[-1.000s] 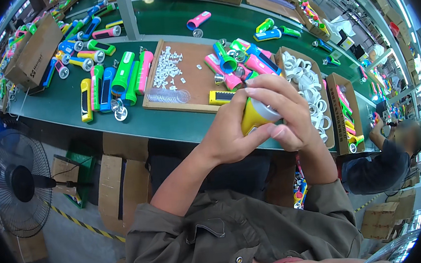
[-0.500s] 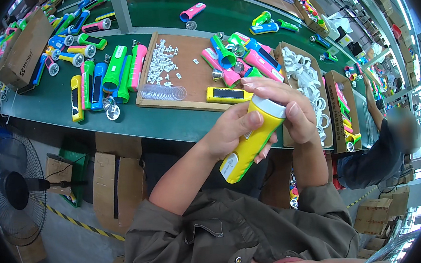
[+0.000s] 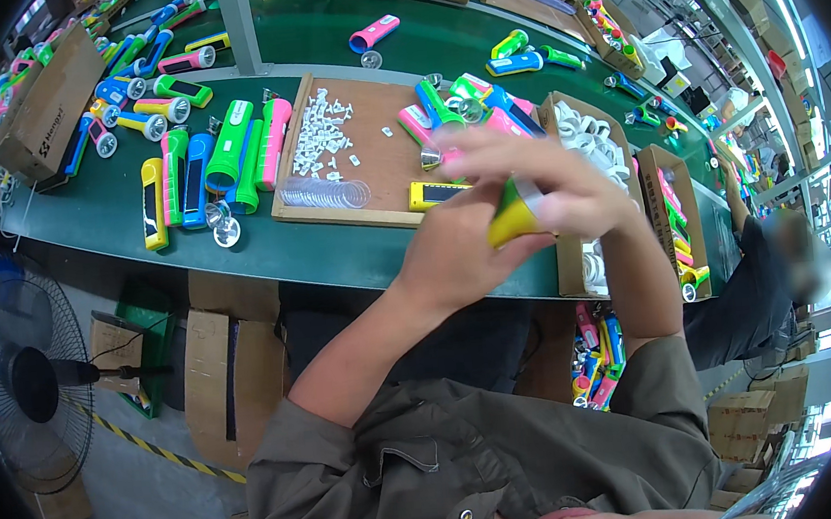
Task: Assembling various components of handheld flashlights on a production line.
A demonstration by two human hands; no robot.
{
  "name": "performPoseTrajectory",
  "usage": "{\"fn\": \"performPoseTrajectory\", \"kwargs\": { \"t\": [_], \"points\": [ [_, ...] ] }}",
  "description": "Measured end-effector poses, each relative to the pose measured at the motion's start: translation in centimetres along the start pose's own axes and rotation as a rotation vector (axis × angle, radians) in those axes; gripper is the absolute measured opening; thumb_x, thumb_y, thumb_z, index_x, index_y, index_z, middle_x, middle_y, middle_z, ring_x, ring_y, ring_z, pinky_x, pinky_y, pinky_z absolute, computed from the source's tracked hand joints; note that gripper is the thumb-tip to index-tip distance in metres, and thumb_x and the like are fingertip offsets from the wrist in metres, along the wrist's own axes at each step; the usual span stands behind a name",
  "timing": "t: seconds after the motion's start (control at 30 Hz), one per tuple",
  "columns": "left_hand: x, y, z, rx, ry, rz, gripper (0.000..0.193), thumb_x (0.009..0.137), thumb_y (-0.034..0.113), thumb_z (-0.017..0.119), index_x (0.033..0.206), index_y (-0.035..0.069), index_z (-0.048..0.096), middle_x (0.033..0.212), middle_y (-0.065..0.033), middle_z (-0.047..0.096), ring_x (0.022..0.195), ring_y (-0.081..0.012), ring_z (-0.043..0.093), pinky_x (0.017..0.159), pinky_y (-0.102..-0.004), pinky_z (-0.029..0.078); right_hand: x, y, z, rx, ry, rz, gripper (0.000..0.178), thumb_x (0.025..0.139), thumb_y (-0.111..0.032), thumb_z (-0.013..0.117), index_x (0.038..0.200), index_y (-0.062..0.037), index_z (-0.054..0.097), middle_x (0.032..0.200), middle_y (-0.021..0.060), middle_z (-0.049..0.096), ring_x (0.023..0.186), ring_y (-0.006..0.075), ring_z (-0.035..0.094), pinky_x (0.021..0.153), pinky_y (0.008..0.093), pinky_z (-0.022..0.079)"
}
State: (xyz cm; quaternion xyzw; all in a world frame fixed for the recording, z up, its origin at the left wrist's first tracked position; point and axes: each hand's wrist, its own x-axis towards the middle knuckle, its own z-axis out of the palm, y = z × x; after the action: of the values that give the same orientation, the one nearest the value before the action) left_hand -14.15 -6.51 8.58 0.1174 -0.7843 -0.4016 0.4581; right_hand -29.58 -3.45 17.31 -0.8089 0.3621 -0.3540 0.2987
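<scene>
A yellow and green flashlight (image 3: 514,219) with a pale rim at its head end is gripped in my left hand (image 3: 450,256), whose closed fingers hide most of the body. My right hand (image 3: 562,182) lies across the head end, its fingers smeared by motion, so their grip is unclear. Just beyond my hands, a yellow flashlight body (image 3: 435,195) with a dark panel lies on a brown wooden tray (image 3: 378,164). Small white plastic parts (image 3: 321,139) and a row of clear round lenses (image 3: 326,193) also lie there. Pink, blue and green flashlights (image 3: 481,101) lie at the tray's right.
White rings (image 3: 588,136) fill a cardboard box to the right, beside another box (image 3: 688,211) of flashlights. Flashlights (image 3: 229,162) stand in a row left of the tray. A metal post (image 3: 239,28) rises behind. A fan (image 3: 31,382) stands lower left; another person (image 3: 757,269) is at right.
My hands have risen and drawn closer together around the flashlight, which has turned so only a short part shows. My right hand has swung across its head end.
</scene>
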Motion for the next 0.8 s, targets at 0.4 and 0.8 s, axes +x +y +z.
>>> {"fn": "performPoseTrajectory", "kwargs": {
  "t": [0.4,0.8],
  "points": [
    [1.7,-2.1,0.7,0.161,0.012,-0.04,0.063,0.074,0.03,0.083,0.122,-0.001,0.056,0.083,-0.019,0.068,0.075,-0.0377,0.068,0.065,-0.0443,0.054,-0.1,1.7,-1.3,-0.175,-0.055,0.14,0.065,0.106,-0.047,0.016,0.141,-0.0042,0.051,0.144,0.0148,0.05,0.135,0.027,0.044,0.113,0.0391,0.03],
    [2.2,-2.0,0.3,0.085,0.0,0.084,0.058,0.072,0.031,0.084,0.119,0.004,0.061,0.086,-0.0164,0.069,0.076,-0.0371,0.068,0.067,-0.0442,0.054,-2.0,2.1,-2.0,-0.361,-0.039,0.061,0.053,0.097,-0.036,0.051,0.136,-0.0003,0.053,0.146,0.0193,0.048,0.14,0.0298,0.038,0.114,0.043,0.03]
  ]
}}
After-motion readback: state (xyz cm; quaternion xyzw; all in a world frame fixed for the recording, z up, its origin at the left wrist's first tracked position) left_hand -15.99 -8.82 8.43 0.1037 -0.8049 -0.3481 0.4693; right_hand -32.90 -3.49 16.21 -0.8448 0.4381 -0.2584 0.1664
